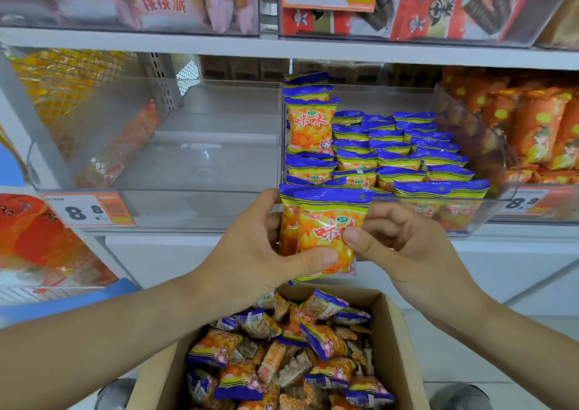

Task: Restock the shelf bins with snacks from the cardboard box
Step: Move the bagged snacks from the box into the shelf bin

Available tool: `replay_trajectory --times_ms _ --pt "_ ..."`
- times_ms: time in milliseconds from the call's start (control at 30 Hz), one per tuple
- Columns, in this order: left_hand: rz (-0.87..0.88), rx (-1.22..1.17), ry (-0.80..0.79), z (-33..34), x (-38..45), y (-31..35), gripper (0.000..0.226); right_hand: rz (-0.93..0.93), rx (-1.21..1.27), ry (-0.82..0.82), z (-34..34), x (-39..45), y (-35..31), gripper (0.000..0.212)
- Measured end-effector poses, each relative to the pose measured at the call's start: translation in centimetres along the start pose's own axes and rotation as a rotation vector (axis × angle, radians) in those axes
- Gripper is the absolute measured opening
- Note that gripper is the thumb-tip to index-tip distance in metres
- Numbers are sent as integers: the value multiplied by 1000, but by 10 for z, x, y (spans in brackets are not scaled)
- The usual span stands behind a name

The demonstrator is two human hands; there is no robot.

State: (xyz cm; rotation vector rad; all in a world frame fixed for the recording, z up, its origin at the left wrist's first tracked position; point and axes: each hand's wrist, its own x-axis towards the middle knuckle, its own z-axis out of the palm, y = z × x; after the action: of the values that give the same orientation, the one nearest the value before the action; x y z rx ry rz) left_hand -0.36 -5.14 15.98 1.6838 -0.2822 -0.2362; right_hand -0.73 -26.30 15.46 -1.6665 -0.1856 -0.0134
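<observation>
Left hand (263, 246): closed on a small stack of snack packets (326, 231); thumb across the lower front of the nearest packet, fingers hidden behind the stack.
Right hand (404, 240): closed on the same stack from the opposite edge; thumb pressed on the printed face, fingers curled behind.
Grip purpose: judged as squaring the packets into one upright bundle so they can enter the bin together, faces forward.
Stack position: between both hands, just in front of the front wall of the clear bin (488, 171).
Bin ahead of the right hand: partly filled; packets stand upright in rows, blue top seams up, which keeps them compact. One taller column stands at its left side.
Empty bin (200, 165) ahead of the left hand: clear, nothing visible inside.
Cardboard box (398, 331) below the hands: open, holding many loose packets in disorder.
Progress: judged as mid-task; supply remains in the box.
</observation>
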Motion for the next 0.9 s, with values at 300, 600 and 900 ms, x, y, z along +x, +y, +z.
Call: replay_trajectory --times_ms 300,600,900 --pt "63 22 17 -6 6 12 63 -48 65 -79 -10 0 -14 56" --pt "111 34 13 -2 5 10 70 89 134 -275 -19 12 -22 101" --pt "352 205 120 -11 16 23 63 66 -3 -291 -8 42 -49 71"
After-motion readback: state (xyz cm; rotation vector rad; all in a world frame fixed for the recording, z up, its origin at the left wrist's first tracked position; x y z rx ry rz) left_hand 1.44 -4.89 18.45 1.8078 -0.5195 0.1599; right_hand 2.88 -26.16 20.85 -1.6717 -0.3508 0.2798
